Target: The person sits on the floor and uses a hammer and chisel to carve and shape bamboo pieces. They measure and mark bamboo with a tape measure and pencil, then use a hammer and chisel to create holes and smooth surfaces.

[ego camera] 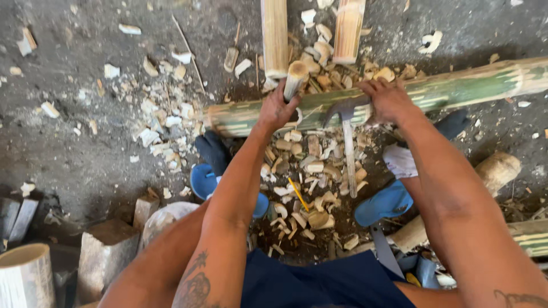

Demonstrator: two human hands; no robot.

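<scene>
Bamboo pole [456,88], green and stiff, lies across the chip-strewn floor [85,142]; it looks heavy and smooth. The left hand [278,109] is closed around a short wooden peg [295,77], the right hand [388,100] presses flat, beside a hammer [347,131].

Bright daylight from upper right — edges stretched.

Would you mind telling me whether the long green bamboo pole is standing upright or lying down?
Lying down: the bamboo pole stretches sideways across the ground, both hands resting on it, wood chips scattered beneath.
</scene>
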